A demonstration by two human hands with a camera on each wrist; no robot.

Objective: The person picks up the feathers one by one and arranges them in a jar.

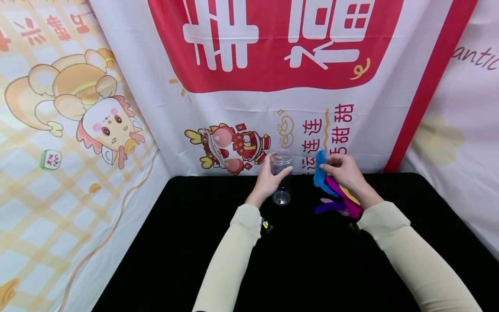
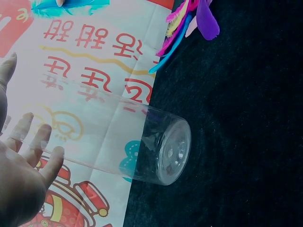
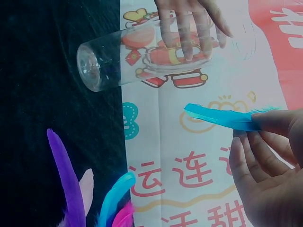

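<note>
Pinching a blue feather (image 3: 220, 117) near one end between thumb and fingers, our right hand (image 1: 346, 172) sits right of the middle in the head view, with the feather's free end reaching leftward in the right wrist view. We judge it nearly weightless, springy along the shaft but soft and easily ruffled at the edges, so we would hold it lightly by the shaft. To its left, our left hand (image 1: 268, 181) is curled round the upper part of a clear container (image 1: 282, 190), upright near the centre; we expect it to be light, thin-walled and slick, best gripped round the side without squeezing. Whether its base touches the black table (image 1: 312, 264), we cannot tell. Just below the right hand lie more feathers (image 1: 343, 200), purple, magenta, yellow and blue, overlapping, so we would lift one shaft at a time.
</note>
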